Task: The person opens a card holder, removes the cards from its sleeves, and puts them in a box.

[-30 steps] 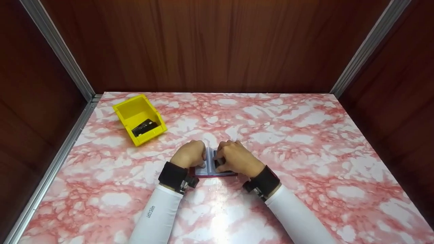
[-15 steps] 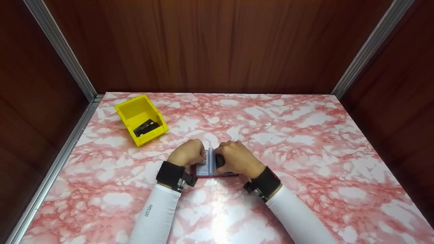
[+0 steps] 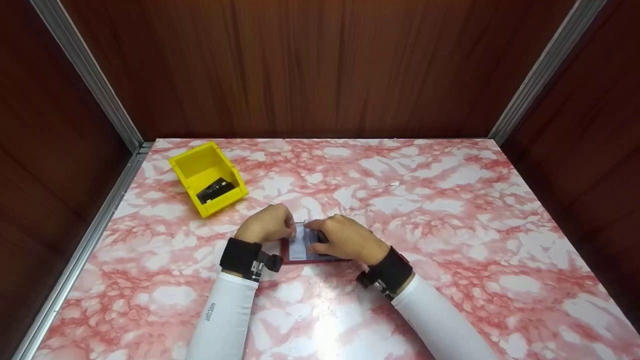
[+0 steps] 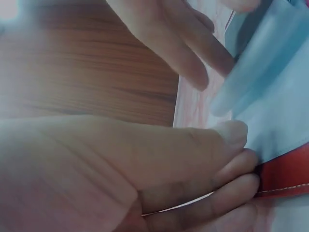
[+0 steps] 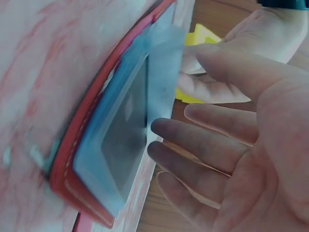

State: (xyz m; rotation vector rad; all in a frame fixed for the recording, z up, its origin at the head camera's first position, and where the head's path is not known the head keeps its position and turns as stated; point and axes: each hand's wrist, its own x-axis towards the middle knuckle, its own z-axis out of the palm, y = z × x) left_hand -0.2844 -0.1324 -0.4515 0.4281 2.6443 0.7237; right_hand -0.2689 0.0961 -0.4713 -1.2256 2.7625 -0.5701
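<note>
A red stitched card holder (image 3: 285, 251) with clear plastic sleeves (image 3: 298, 245) lies spread on the table between both hands. Its left edge is pinched by the thumb and curled fingers of my left hand (image 3: 267, 225). Over the right half hovers my right hand (image 3: 347, 240), its fingers loosely spread beside the sleeves; whether they touch is hard to tell. In the right wrist view a dark card (image 5: 126, 135) shows through a sleeve, and one sleeve leaf stands up from the others. My right hand hides part of the holder in the head view.
A yellow bin (image 3: 227, 201) with black flat items (image 3: 215, 190) in it stands at the back left of the pink marbled table (image 3: 425, 175). Brown wood-grain panels (image 3: 310, 70) with metal corner posts enclose the table at back and sides.
My left hand has shifted a little left along the holder. The upright sleeve leaves have come down toward the right, and my right fingers have straightened and reached further left.
</note>
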